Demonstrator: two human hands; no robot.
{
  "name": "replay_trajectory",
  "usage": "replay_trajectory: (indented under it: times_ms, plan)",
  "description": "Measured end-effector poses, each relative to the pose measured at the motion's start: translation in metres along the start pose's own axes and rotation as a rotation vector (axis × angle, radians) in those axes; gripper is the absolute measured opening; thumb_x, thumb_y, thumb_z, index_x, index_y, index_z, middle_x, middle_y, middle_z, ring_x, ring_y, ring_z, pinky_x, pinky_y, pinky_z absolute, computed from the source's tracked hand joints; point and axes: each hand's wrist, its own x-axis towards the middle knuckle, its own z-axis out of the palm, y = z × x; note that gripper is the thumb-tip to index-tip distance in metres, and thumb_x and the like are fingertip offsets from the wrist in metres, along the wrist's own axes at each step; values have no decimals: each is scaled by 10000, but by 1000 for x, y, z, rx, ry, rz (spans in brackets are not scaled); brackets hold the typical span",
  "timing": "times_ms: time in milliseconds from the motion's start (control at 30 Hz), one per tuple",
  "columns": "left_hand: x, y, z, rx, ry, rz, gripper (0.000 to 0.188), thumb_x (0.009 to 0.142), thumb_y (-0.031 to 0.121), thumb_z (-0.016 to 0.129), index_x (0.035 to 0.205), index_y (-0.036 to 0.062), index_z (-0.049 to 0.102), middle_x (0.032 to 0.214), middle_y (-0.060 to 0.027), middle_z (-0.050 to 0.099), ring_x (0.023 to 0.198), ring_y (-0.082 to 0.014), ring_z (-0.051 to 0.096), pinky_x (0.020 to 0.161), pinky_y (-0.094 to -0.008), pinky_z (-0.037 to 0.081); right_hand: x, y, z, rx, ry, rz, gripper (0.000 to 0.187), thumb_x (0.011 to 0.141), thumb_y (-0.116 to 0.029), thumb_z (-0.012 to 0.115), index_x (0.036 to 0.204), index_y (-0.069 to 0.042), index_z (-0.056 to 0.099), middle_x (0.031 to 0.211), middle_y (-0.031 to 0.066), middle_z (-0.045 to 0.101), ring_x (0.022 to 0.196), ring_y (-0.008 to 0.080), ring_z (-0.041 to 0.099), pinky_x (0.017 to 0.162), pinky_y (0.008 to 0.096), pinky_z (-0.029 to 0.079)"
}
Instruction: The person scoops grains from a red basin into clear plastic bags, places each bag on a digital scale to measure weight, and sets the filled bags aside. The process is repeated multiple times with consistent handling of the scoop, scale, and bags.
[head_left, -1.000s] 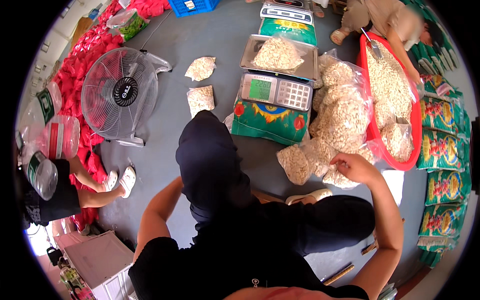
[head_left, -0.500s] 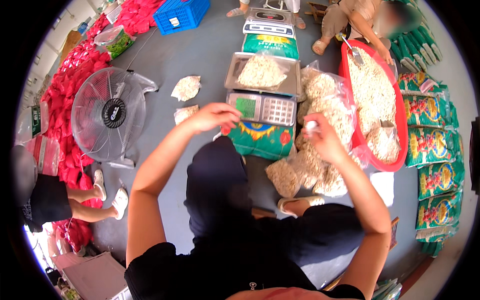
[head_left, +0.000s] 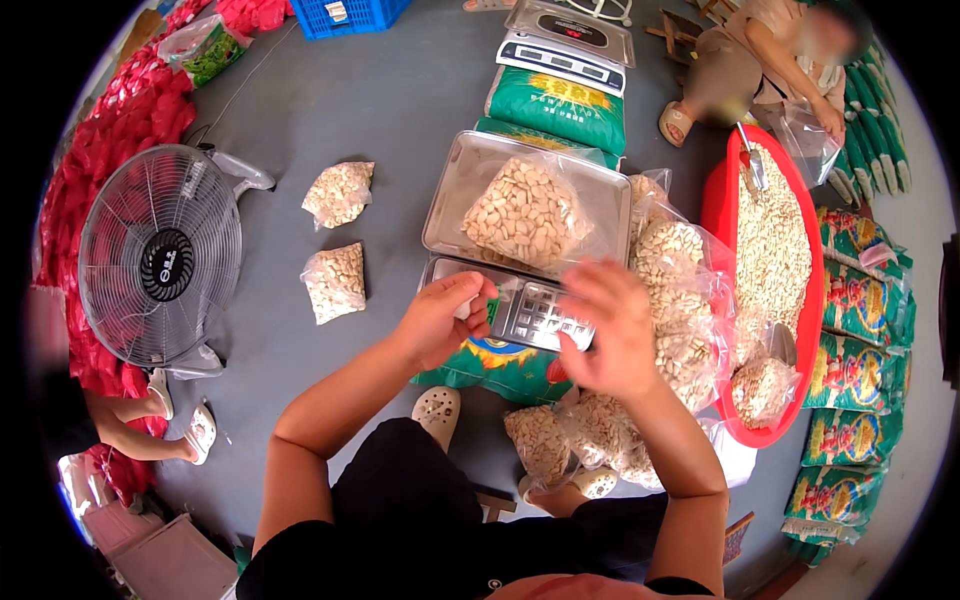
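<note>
Green sack (head_left: 556, 112): yellow, white lettering
Filled bag (head_left: 522, 212): on scale tray (head_left: 452, 205)
Left hand (head_left: 438, 322): pinching small white item (head_left: 465, 308)
Right hand (head_left: 615, 335): apart from left, spread; now at keypad (head_left: 540, 318), earlier over bagged pile (head_left: 680, 300)

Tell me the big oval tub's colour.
The tub is red, best seen in the head view.

A filled bag (head_left: 525, 212) lies on the near scale (head_left: 448, 205); left of it, two bags (head_left: 335, 282) lie on the floor (head_left: 390, 110), one behind the other, with a fan (head_left: 165, 265) farther left; piled bags (head_left: 682, 325) lie right of the scale, then a tub (head_left: 814, 345), then sacks (head_left: 847, 370); behind, a far scale (head_left: 565, 58) sits on another sack (head_left: 558, 105).
</note>
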Motion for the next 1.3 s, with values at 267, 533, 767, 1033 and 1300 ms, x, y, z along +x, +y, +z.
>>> replay_trajectory:
  times_ms: [267, 533, 767, 1033, 1300]
  plan:
    - [93, 85, 53, 1726, 41, 1035, 524, 810, -53, 538, 1255, 219, 599, 1014, -67, 648, 935, -268, 628, 747, -336, 524, 47, 141, 8, 545, -124, 1173, 261, 866, -223, 680, 1042, -46, 602, 957, 38, 622, 856, 130, 593, 704, 289, 489]
    - [132, 123, 52, 2395, -251, 426, 310, 741, 7, 597, 979, 171, 708, 951, -13, 660, 936, -247, 629, 699, -361, 526, 73, 152, 8, -260, -452, 611, 222, 874, -123, 549, 1031, -94, 703, 871, 183, 674, 748, 368, 640, 713, 425, 530]
    - [70, 131, 34, 2518, 88, 817, 100, 690, 104, 629, 748, 120, 708, 879, -10, 607, 853, -202, 616, 658, -344, 522, 59, 124, -12, -530, -217, 325, 272, 857, -113, 570, 1100, -143, 687, 865, 115, 685, 746, 320, 661, 660, 420, 541]
    - [79, 118, 28, 2380, 137, 851, 136, 698, 64, 612, 760, 128, 714, 1017, 13, 619, 885, -196, 618, 690, -339, 530, 84, 95, -5, -615, -310, 16, 208, 806, -94, 596, 985, -78, 701, 893, 107, 679, 801, 297, 681, 633, 413, 549]
    - [77, 101, 30, 2041, 223, 1098, 191, 693, 8, 638, 812, 145, 699, 1072, 28, 621, 861, -210, 630, 654, -351, 509, 127, 91, 62, -628, -940, 384, 187, 859, -103, 523, 925, -16, 674, 977, 173, 655, 903, 340, 674, 764, 437, 554]
